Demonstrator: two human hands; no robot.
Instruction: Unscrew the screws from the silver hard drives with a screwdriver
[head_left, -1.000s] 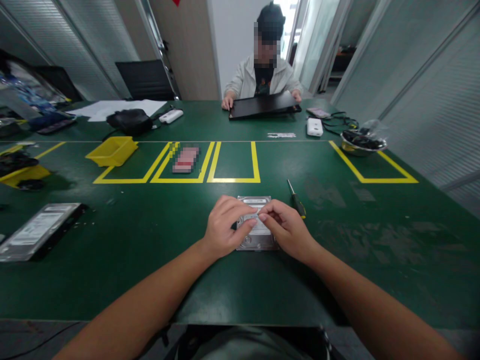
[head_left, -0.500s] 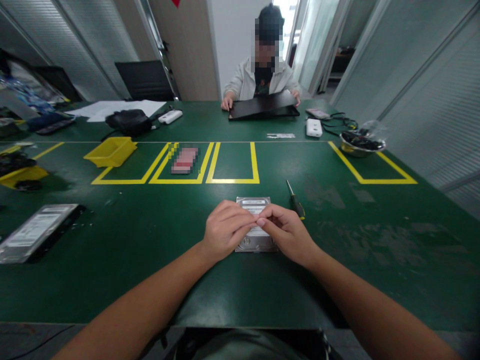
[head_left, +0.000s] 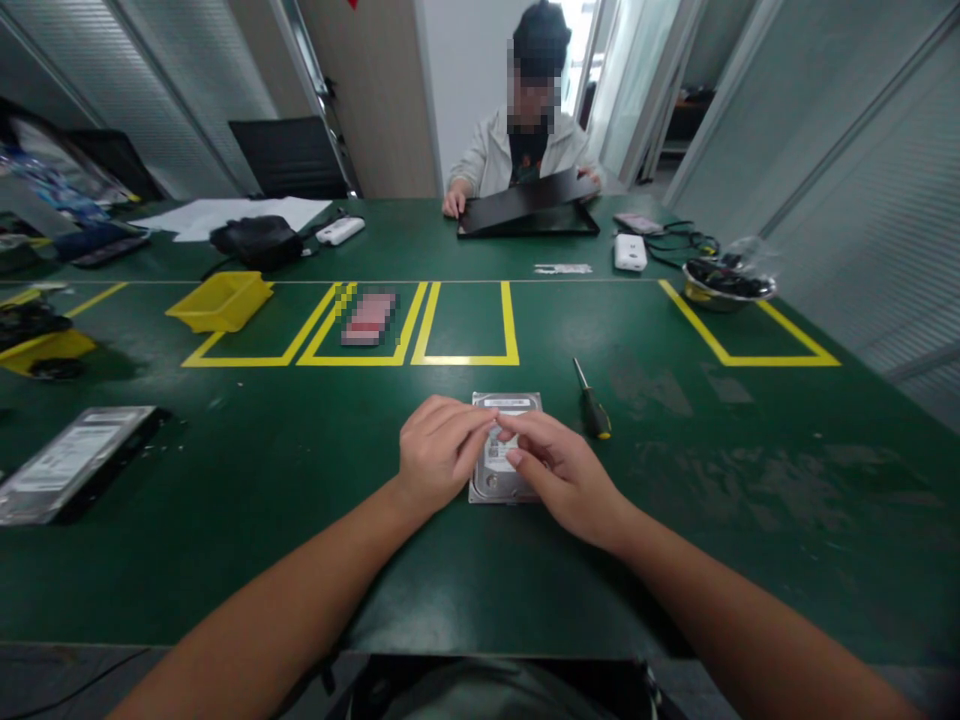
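Note:
A silver hard drive (head_left: pixel 506 487) with a white label lies flat on the green table in front of me, partly covered by my hands. My left hand (head_left: pixel 442 450) is over its left edge, fingers together and thumb drawn up against them in a pinch; whatever is between them is too small or hidden to make out. My right hand (head_left: pixel 566 475) reaches over the drive from the right, its thumb apart from the curved fingers and nothing visible between them. The fingertips of both hands meet above the label. To the right lies a screwdriver (head_left: pixel 595 410) with a black and yellow handle.
Another hard drive (head_left: pixel 75 455) lies at the left. Farther back are a yellow bin (head_left: pixel 225 303), a pixelated pinkish item (head_left: pixel 370 318) and a metal bowl (head_left: pixel 727 290) of dark parts. Across the table a person handles a black panel (head_left: pixel 525 205).
My right thumb has moved away from the left fingers, opening a gap to its index finger. Both hands' meeting fingertips have shifted slightly left and away from me, uncovering more of the label.

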